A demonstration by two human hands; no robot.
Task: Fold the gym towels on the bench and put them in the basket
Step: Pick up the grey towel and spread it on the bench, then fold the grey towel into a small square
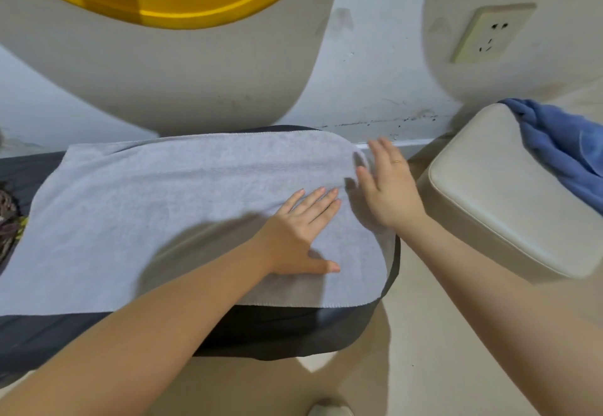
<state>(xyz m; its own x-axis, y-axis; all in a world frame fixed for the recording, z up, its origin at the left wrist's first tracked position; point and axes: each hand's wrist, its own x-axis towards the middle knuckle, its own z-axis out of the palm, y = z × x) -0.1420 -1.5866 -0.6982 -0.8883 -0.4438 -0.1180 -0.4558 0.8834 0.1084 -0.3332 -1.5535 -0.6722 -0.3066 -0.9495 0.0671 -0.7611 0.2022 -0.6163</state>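
The pale towel (pixel 182 216) lies spread over the dark bench (pixel 287 331) at mid-frame, soft, light and limp (best taken by its corners). The left hand (pixel 300 233) presses flat on it, fingers straight; the right hand (pixel 388 187) is spread at its right edge. A blue towel (pixel 564 141) is cut off at right; no basket is in view.
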